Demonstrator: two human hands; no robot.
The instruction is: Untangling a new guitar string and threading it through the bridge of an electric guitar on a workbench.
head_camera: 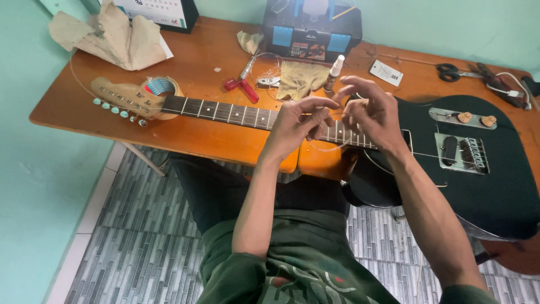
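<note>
- While both hands hover over the guitar neck point(236, 114), the left hand point(295, 124) has its fingers curled and pinched on a thin guitar string point(325, 147), which loops in a pale arc just below the fingers.
- The right hand point(374, 110) is half open, fingers spread and bent, its tips near the same wire; whether it actually grips the wire I cannot tell.
- A black electric guitar point(478, 186) lies across the orange table point(191, 62), body on the right, headstock point(126, 98) to the left.
- Far on the table stands a black and blue case point(312, 34) with an orange-toned label on its front.
- A small white rectangular tag point(386, 72) lies right of a small white spray bottle point(335, 70).
- At the far left, crumpled brown paper point(109, 36) rests against a dark box with a white panel point(163, 12).
- Black scissors point(453, 72) lie far right.
</note>
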